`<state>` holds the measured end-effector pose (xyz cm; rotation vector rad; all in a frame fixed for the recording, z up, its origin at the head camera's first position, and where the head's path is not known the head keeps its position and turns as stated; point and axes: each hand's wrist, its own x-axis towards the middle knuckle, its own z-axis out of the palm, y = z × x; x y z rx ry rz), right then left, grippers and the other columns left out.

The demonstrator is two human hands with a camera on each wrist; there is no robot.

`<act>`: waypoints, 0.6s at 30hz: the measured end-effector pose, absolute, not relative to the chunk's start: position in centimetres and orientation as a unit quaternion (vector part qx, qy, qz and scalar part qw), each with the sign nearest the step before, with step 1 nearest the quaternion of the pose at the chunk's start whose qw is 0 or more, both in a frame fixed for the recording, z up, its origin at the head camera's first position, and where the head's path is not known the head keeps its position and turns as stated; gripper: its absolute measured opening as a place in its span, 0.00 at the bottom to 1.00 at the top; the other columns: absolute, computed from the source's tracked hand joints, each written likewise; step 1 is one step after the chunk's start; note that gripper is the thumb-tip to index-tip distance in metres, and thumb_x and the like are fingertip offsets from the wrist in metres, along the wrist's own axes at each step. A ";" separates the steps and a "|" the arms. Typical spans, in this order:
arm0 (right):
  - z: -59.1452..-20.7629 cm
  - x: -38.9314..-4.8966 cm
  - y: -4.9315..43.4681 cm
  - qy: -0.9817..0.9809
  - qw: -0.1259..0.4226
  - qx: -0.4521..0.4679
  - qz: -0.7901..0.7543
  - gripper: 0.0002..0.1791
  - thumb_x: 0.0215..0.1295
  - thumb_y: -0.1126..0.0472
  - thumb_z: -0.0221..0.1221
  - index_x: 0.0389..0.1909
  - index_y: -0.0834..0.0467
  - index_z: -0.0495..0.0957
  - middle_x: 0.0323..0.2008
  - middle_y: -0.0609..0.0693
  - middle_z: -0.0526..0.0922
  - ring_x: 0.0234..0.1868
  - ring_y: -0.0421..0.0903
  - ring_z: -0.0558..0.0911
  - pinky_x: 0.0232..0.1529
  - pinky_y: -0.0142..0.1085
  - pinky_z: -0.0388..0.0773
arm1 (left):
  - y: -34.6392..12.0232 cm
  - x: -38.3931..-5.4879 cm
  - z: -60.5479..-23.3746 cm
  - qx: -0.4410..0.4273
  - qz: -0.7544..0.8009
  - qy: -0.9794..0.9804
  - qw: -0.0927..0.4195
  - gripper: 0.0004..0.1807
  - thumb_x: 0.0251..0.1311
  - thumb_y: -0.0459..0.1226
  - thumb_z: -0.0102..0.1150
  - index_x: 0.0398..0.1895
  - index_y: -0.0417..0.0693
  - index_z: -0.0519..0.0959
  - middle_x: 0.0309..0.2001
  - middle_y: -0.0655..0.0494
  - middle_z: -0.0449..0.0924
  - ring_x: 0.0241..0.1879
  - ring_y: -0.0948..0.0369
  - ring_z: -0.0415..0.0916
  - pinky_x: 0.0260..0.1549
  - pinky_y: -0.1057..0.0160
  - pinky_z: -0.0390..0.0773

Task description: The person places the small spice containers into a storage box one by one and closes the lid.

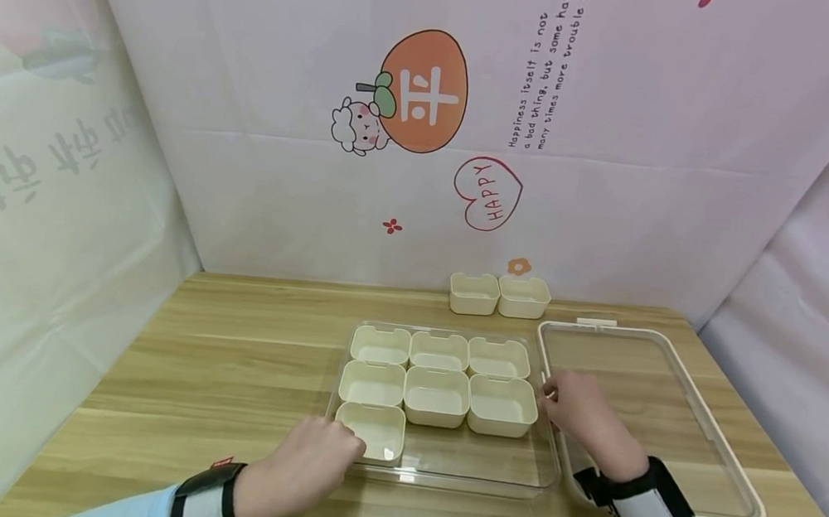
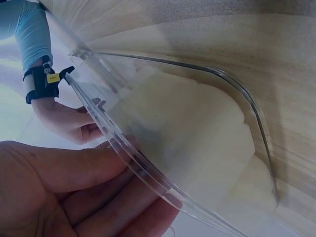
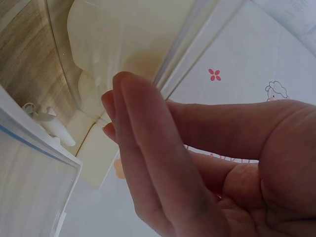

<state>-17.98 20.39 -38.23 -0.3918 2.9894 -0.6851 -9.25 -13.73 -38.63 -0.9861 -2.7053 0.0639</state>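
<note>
A clear plastic box on the wooden table holds several small cream containers in rows. My left hand is at its front left corner, overlapping the front-left cream container. In the left wrist view, thumb and fingers pinch the box's clear rim, the fingers partly showing through the plastic. My right hand holds the box's right rim with curled fingers. The right wrist view shows these fingers against the clear wall, hiding the thumb's tip.
Right of the box lies a clear lid with a white frame, its left edge close to the right hand. Two more cream containers stand at the table's back edge, before a printed cloth. Bare wood shows at left.
</note>
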 end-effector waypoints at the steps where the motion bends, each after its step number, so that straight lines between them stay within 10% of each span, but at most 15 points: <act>1: -38.2 -18.0 20.4 0.966 0.025 -0.126 -0.223 0.07 0.56 0.69 0.57 0.33 0.69 0.81 0.16 0.48 0.80 0.15 0.39 0.76 0.22 0.34 0.71 | -13.8 -9.2 -38.6 -0.339 0.024 -0.931 0.131 0.13 0.32 0.23 0.57 0.12 0.52 0.76 0.11 0.64 0.68 0.11 0.68 0.59 0.09 0.68 0.56; 18: -38.3 -18.0 20.4 0.962 0.033 -0.124 -0.241 0.07 0.56 0.70 0.57 0.33 0.71 0.80 0.20 0.54 0.83 0.16 0.40 0.77 0.22 0.34 0.72 | -14.0 -9.0 -38.5 -0.327 0.055 -0.935 0.122 0.11 0.32 0.25 0.60 0.13 0.52 0.75 0.12 0.62 0.71 0.11 0.66 0.62 0.09 0.65 0.59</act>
